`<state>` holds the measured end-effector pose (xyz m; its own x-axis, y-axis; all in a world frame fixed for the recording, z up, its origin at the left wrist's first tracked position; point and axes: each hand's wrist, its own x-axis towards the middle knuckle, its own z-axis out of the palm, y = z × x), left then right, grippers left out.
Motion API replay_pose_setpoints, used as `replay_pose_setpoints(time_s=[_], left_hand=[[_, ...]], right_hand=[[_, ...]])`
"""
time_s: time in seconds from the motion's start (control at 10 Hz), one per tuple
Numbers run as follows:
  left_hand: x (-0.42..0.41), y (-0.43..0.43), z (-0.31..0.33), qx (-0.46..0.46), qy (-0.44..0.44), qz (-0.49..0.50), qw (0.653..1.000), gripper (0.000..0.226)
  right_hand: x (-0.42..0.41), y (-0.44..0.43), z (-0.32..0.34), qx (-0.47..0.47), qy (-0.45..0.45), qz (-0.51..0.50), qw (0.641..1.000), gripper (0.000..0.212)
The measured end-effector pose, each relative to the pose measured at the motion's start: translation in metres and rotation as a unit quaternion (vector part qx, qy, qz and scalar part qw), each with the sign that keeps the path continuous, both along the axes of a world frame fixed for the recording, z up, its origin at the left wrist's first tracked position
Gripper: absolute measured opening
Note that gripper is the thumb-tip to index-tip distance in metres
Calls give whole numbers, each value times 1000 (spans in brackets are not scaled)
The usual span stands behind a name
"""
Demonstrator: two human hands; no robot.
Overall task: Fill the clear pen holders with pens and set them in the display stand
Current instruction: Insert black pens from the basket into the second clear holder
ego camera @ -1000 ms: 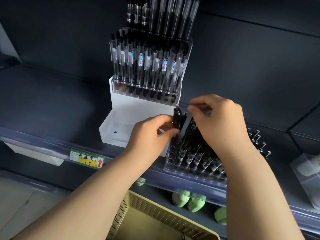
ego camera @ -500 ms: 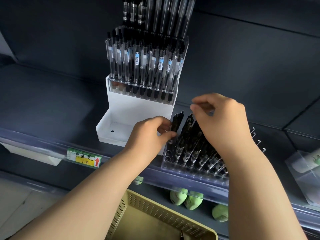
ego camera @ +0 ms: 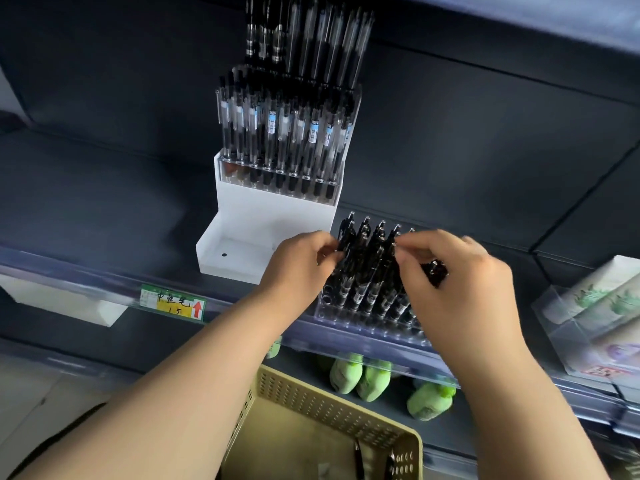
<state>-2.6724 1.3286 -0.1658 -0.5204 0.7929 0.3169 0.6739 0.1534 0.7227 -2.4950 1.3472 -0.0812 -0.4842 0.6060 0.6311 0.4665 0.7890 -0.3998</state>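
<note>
A clear pen holder [ego camera: 349, 315] full of black pens [ego camera: 363, 258] stands tilted on the dark shelf's front edge, right of the white display stand [ego camera: 273, 216]. My left hand [ego camera: 298, 265] pinches a pen at the holder's left end. My right hand [ego camera: 453, 275] curls over the pens on the right, fingertips pinching one pen top, with more black pens showing under its palm. The stand's upper tiers carry clear holders filled with pens [ego camera: 287, 140]; its lowest tray [ego camera: 239, 252] is bare white with a small dark dot.
A yellow perforated basket [ego camera: 311, 427] with a few pens sits below my arms. Green items [ego camera: 360, 375] lie on the lower shelf. A yellow price tag [ego camera: 173, 303] is on the shelf rail. A clear box with printed packs [ego camera: 599, 306] stands at right.
The view has closed in and shifted. My right hand came down from above the holder onto the pen tops. The pen in my left hand sank into the holder's left end.
</note>
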Motion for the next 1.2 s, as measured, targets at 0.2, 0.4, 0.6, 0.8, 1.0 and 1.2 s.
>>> replay_pose_setpoints(time_s=[0.2,0.4,0.6,0.8,1.0,1.2], left_hand=[[-2,-11,-3,3,39,7,999,18],[21,-49,-5,-91,104,12,990,4],[50,-82,-38,-426,153,-281,846,20],[96,-85,-107,-435,236,-350,795,31],[131,-73,-163,-402,363,-445,714,35],[139,-58,-204,-376,468,-494,629,44]], right_hand=[[29,-22,-47,-9,-43,1,999,18],[49,-36,-107,-218,-293,-42,930,16],[67,-36,-171,-363,-482,-80,794,27],[60,-51,-220,-366,-553,-62,746,35],[58,-55,-246,-312,-642,-44,699,39],[57,-50,-268,-202,-737,9,645,38]])
